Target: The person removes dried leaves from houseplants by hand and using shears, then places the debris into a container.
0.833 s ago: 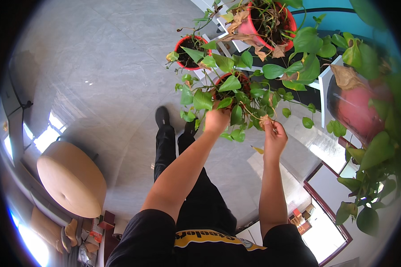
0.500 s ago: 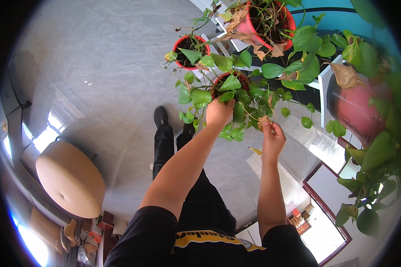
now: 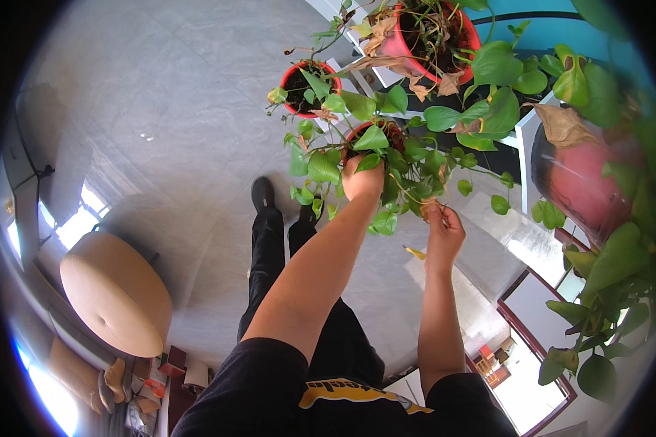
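Observation:
A leafy green vine plant (image 3: 321, 166) grows in a red pot (image 3: 351, 135), its heart-shaped leaves hanging over the rim. My left hand (image 3: 363, 178) reaches in among the leaves by that pot; foliage and the back of the hand hide its fingers. To its right, my right hand (image 3: 445, 227) pinches a dry brown leaf (image 3: 428, 208) between thumb and fingers. A thin pale stem (image 3: 408, 195) runs from this leaf back into the plant. Beside my right wrist shows a yellow leaf (image 3: 415, 253); whether I hold it or it lies lower down I cannot tell.
A smaller red pot (image 3: 299, 102) stands just beyond, and a larger red pot (image 3: 463, 62) with withered leaves at the top. At right, a pink pot (image 3: 587, 182) trails long vines near a white stand (image 3: 523, 156). A beige stool (image 3: 113, 295) is on the grey floor (image 3: 160, 109).
My left hand has shifted slightly within the leaves, its forearm turning a little more upright. The right hand has lowered slightly and still pinches the dry leaf.

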Available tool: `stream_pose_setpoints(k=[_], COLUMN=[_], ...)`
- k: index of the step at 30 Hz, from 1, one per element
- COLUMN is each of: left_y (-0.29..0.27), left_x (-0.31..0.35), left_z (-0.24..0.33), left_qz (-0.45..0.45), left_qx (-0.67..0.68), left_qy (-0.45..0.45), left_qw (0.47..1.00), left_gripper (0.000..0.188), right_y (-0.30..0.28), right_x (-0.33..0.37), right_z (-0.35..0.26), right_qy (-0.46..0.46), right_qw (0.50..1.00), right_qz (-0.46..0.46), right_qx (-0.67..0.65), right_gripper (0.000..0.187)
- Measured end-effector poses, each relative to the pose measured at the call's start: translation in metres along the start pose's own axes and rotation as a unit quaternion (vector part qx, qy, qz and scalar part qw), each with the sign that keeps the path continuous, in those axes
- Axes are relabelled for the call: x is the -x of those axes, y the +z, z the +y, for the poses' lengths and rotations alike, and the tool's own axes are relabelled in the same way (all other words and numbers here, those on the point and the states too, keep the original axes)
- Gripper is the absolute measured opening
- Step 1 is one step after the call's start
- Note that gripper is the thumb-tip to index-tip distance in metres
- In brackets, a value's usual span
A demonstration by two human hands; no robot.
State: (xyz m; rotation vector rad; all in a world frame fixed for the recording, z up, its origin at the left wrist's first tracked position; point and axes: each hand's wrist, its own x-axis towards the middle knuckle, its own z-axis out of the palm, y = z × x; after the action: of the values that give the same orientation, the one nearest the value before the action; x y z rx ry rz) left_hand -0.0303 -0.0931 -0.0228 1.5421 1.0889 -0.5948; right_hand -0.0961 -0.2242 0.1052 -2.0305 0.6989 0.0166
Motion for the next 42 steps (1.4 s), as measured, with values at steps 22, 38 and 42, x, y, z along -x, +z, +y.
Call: stream_pose_setpoints(k=[22,38,42], left_y=[-0.184,-0.203,-0.231], left_x=[0.081,0.125,0.139], left_z=[-0.051,-0.099,-0.127], left_qz=[-0.391,-0.153,-0.064], left_qx=[0.393,0.583,0.662], left_qy=[-0.117,0.055,0.079], left_qw=[0.824,0.796,0.743], left_gripper=[0.014,0.015,0.016], right_y=[0.043,0.117,0.123], right_x=[0.056,0.158,0.190], right_z=[-0.031,-0.055,-0.066], right_qy=[0.192,-0.218,-0.360], right_qw=[0.963,0.891,0.803], right_qz=[-0.141,-0.346,-0.436], right_qx=[-0.123,0.196,0.188], right_gripper=[0.020,0.013,0.015])
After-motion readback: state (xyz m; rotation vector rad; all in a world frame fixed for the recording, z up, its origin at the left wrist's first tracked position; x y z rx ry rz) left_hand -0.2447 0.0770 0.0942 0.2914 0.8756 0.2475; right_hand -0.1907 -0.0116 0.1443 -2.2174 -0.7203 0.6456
